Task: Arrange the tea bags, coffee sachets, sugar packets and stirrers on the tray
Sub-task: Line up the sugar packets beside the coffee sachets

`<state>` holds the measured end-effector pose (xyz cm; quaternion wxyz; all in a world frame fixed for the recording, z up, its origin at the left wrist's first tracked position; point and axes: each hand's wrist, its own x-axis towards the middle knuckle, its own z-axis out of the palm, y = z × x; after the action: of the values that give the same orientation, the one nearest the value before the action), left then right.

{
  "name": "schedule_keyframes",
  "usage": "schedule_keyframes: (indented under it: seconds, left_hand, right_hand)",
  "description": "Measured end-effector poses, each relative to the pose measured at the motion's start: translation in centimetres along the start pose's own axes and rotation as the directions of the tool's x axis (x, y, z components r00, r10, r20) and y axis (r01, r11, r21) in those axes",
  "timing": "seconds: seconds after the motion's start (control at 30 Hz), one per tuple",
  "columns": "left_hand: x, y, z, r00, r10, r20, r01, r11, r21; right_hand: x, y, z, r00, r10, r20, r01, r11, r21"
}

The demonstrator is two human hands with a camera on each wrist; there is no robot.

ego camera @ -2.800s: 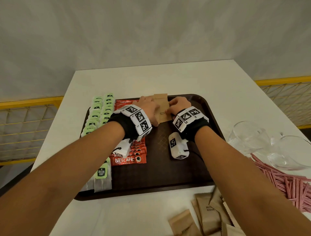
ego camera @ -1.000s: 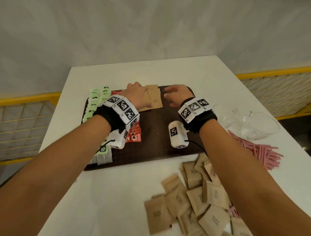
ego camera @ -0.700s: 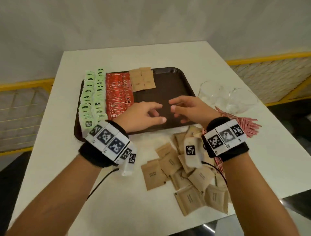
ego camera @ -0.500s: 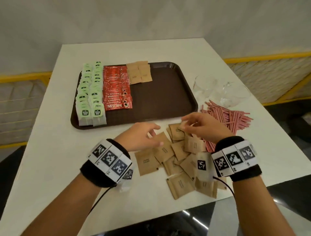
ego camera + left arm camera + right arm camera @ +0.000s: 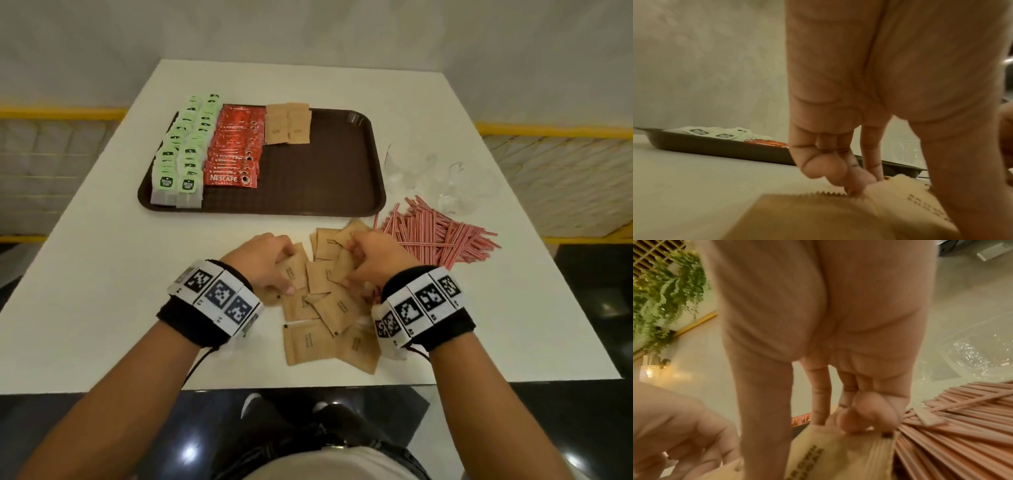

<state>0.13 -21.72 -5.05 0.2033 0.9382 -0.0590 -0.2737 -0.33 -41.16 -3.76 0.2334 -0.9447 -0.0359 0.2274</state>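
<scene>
Loose pile of brown sugar packets (image 5: 325, 301) on the white counter (image 5: 102, 274), kraft paper, serrated short edges, dark print, lying overlapped at all angles directly under both hands. Left hand (image 5: 265, 265) pinches one packet from the pile, thumb and fingertips (image 5: 851, 183) curled onto its serrated edge. Right hand (image 5: 371, 262) likewise clamped on a packet, thumb against curled fingers (image 5: 863, 415) at the packet's top; print blurred in both wrist views.

Pink stirrers (image 5: 442, 236) in a loose heap just right of the right hand, touching the pile's edge. Clear glass cups (image 5: 428, 178) beyond the stirrers.

Brown tray (image 5: 325, 178) ahead of both hands, near the pile but apart. On it, far-left of the hands: two rows of green-tagged tea bags (image 5: 185, 150), then a row of red coffee sachets (image 5: 236, 150) beside them, then two sugar packets on tray (image 5: 288, 124) at the far edge, side by side. Rest of tray surface bare.

Versus 2.8 s ago: both hands were on the tray pressing the two brown packets into place at its far edge; now they are off the tray, down on the counter pile, each gripping a fresh packet. At 0.5 s ago the left hand was open over the pile, now it has closed on a packet.
</scene>
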Motion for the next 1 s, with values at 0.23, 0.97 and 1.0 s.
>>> schedule_keyframes:
  seconds: [0.23,0.97,1.0]
  left_hand:
    - [-0.8,-0.8,-2.0,0.998,0.042,-0.044,-0.052,0.969,-0.243]
    - [-0.3,-3.6,-6.2,0.976,-0.056,-0.208,-0.130,0.616,-0.777]
    - [0.0,-3.9,-6.6,0.973,-0.061,-0.222,-0.139,0.615,-0.776]
  right_hand:
    - [0.0,1.2,-1.5,0.984,-0.178,-0.032,0.180,0.947,0.267]
    - [4.3,-4.7,-1.7,0.986,-0.143,-0.082,0.153,0.610,0.778]
    - [4.6,-5.0,-1.6,0.987,-0.133,-0.090,0.153,0.607,0.780]
